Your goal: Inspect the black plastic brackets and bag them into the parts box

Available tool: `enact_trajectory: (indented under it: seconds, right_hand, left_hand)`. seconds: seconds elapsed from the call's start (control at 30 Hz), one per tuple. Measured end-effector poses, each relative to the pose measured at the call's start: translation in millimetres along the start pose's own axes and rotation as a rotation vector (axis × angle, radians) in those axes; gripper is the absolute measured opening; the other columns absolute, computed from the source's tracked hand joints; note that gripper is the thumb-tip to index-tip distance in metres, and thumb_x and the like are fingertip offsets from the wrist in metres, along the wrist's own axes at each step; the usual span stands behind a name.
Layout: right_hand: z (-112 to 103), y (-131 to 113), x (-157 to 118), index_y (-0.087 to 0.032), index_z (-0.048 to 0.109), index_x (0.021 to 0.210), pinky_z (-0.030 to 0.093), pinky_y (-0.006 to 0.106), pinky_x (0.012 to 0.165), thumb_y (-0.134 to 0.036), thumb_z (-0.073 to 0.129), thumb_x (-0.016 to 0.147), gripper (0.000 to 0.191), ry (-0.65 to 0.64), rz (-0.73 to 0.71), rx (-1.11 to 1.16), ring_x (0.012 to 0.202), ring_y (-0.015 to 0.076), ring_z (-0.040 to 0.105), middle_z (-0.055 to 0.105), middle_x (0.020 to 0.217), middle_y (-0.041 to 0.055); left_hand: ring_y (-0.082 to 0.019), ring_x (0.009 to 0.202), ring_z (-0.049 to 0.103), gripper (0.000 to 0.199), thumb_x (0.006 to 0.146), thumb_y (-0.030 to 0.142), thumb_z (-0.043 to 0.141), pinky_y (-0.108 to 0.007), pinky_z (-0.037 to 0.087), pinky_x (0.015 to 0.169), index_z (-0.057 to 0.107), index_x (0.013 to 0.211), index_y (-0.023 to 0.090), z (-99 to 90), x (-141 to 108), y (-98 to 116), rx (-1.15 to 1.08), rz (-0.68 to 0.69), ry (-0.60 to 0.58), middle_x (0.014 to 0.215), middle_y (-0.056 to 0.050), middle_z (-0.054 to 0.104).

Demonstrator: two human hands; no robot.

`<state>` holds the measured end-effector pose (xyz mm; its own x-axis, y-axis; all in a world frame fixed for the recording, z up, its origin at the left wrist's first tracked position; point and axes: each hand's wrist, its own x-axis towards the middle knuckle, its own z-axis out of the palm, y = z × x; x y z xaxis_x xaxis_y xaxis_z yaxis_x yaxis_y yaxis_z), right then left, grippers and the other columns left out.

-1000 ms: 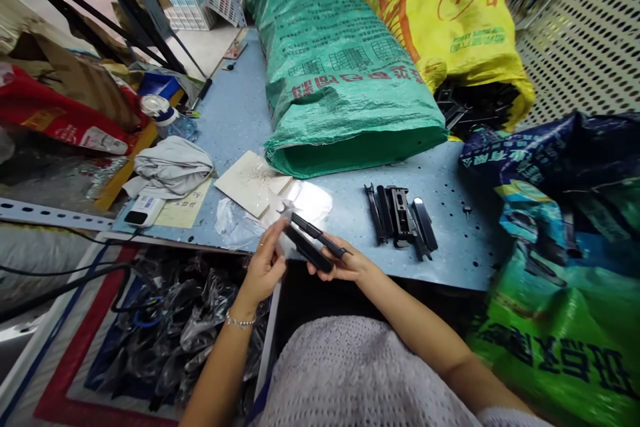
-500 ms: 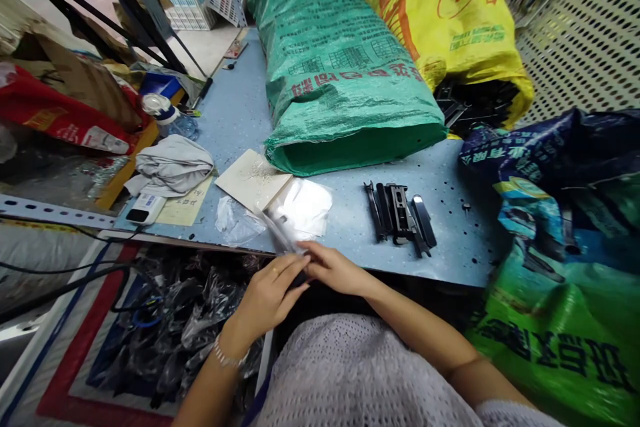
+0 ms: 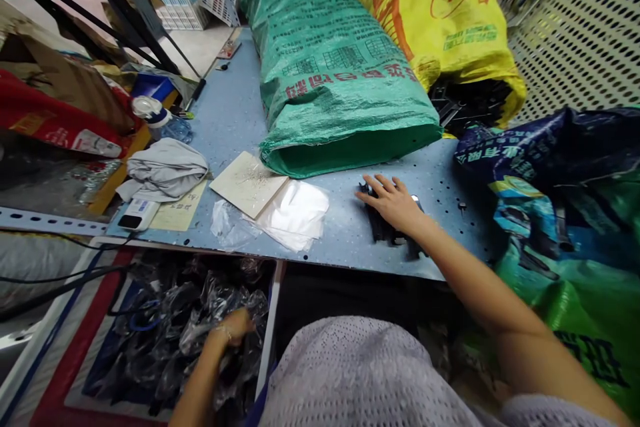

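Observation:
My right hand [image 3: 393, 202] lies over a row of black plastic parts [image 3: 379, 227] near the front edge of the blue table, its fingers spread. It covers the upper part of the row; whether it touches them I cannot tell. My left hand [image 3: 239, 325] is down in the bin at the lower left, over black parts in clear plastic bags [image 3: 173, 320]. Its fingers are blurred and turned away from view. Clear plastic bags [image 3: 297, 210] lie flat on the table beside a pale square board [image 3: 249, 181] sprinkled with small bits.
A green woven sack [image 3: 340, 73] lies open-mouthed across the blue table [image 3: 220, 110]. Behind it to the right, a yellow sack [image 3: 450, 20] holds black parts. Blue and green sacks [image 3: 560, 213] crowd the right side. A grey cloth [image 3: 165, 167] and a bottle [image 3: 167, 121] stand left.
My hands were together at the table edge around a blurred bagged thing. They have parted: the left went down into the bin, the right moved over the black parts.

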<state>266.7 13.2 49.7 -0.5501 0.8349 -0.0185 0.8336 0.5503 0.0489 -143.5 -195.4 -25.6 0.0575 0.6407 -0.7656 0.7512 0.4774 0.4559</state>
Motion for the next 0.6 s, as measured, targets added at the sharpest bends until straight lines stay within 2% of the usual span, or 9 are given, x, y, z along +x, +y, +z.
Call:
enact_trajectory:
  seconds: [0.1,0.13,0.2,0.23,0.3,0.37,0.47,0.53,0.6]
  right_hand:
    - [3.1,8.2,27.4,-0.027,0.073,0.107,0.018,0.064,0.113,-0.004,0.051,0.086,0.038,-0.077,-0.184,0.045,0.146,0.0346,0.028,0.046,0.151,0.0064]
    - [2.8,10.1,35.8,-0.025,0.074,0.101,0.017,0.062,0.114,-0.003,0.054,0.084,0.034,-0.103,-0.224,0.073,0.145,0.0330,0.030,0.051,0.147,0.0064]
    - [-0.5,13.4,47.6,-0.022,0.073,0.099,0.021,0.056,0.115,-0.005,0.061,0.081,0.028,-0.165,-0.278,0.129,0.140,0.0310,0.040,0.061,0.134,0.0102]
    - [-3.2,14.9,50.0,-0.019,0.072,0.101,0.027,0.053,0.113,-0.007,0.065,0.080,0.025,-0.199,-0.271,0.159,0.133,0.0311,0.048,0.065,0.126,0.0128]
    - [-8.9,17.2,47.1,-0.015,0.069,0.107,0.040,0.048,0.102,-0.020,0.073,0.079,0.029,-0.238,-0.169,0.253,0.115,0.0315,0.059,0.068,0.112,0.0160]
    - [-12.0,15.7,36.3,-0.013,0.064,0.115,0.047,0.043,0.090,-0.038,0.072,0.082,0.042,-0.196,0.005,0.449,0.101,0.0305,0.063,0.067,0.108,0.0160]
    - [-7.7,-1.2,16.2,-0.015,0.056,0.128,0.050,0.038,0.083,-0.048,0.058,0.090,0.050,-0.061,0.207,0.969,0.097,0.0265,0.063,0.065,0.112,0.0129]
    - [-0.5,-21.2,6.8,-0.018,0.049,0.136,0.051,0.036,0.083,-0.047,0.050,0.095,0.051,-0.065,0.200,1.320,0.097,0.0232,0.063,0.063,0.117,0.0111]
    - [6.4,-41.6,2.1,-0.021,0.045,0.142,0.051,0.036,0.085,-0.045,0.049,0.095,0.053,-0.129,0.095,1.491,0.099,0.0221,0.062,0.062,0.121,0.0103]
  left_hand:
    - [-0.018,0.053,0.060,0.041,0.084,0.050,0.055,-0.028,0.046,0.058,0.064,0.060,0.018,-25.8,22.4,62.1,-0.021,0.242,0.041,0.053,-0.002,0.062]
    - [-0.019,0.063,0.063,0.042,0.090,0.049,0.049,-0.029,0.049,0.066,0.068,0.069,0.018,-30.3,32.6,89.4,-0.035,0.397,0.148,0.064,-0.004,0.067]
    - [-0.022,0.087,0.065,0.032,0.093,0.041,0.049,-0.034,0.050,0.085,0.070,0.084,0.018,-30.9,56.5,144.4,-0.032,0.647,0.479,0.088,-0.009,0.071]
    - [-0.024,0.095,0.063,0.023,0.090,0.035,0.055,-0.037,0.048,0.090,0.069,0.087,0.018,-28.4,69.1,167.9,-0.032,0.692,0.610,0.097,-0.011,0.069]
    - [-0.025,0.098,0.061,0.009,0.084,0.023,0.061,-0.039,0.048,0.093,0.066,0.081,0.017,-23.3,92.7,199.3,-0.044,0.705,0.725,0.099,-0.013,0.066]
    - [-0.022,0.088,0.061,0.010,0.080,0.018,0.064,-0.036,0.049,0.086,0.061,0.070,0.018,-24.0,110.1,207.6,-0.139,0.673,0.706,0.089,-0.009,0.063]
    - [-0.015,0.067,0.057,0.020,0.077,0.027,0.069,-0.028,0.049,0.068,0.057,0.065,0.018,-37.0,121.5,193.0,-0.377,0.620,0.596,0.069,-0.001,0.059]
    - [-0.012,0.057,0.054,0.023,0.078,0.035,0.067,-0.025,0.047,0.058,0.060,0.067,0.016,-46.8,122.1,180.8,-0.485,0.601,0.528,0.061,0.001,0.057]
    - [-0.012,0.055,0.056,0.021,0.079,0.035,0.065,-0.024,0.047,0.056,0.062,0.075,0.015,-52.8,120.2,173.4,-0.517,0.604,0.525,0.061,0.000,0.059]
